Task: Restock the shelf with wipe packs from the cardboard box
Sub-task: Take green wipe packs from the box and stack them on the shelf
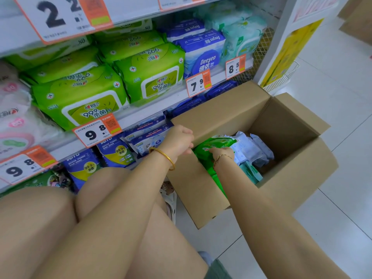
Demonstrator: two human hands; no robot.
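Note:
An open cardboard box (281, 125) stands on the floor beside the shelf (157, 103). Inside it lie a green wipe pack (215, 144) on top, more green packs below, and several pale blue packs (251, 150). My right hand (222, 155) is down in the box with its fingers closed on the green wipe pack. My left hand (179, 141), with a gold bangle on the wrist, grips the box's near left flap at its edge. The shelf holds stacked green wipe packs (80, 97) and blue Deeyeo packs (203, 53).
Orange and white price tags (96, 131) hang along the shelf edges. Dark blue packs (114, 150) fill the lower shelf. My bare knees (60, 208) are close to the shelf at lower left. White tiled floor (332, 198) lies to the right, past a white wire rack (285, 77).

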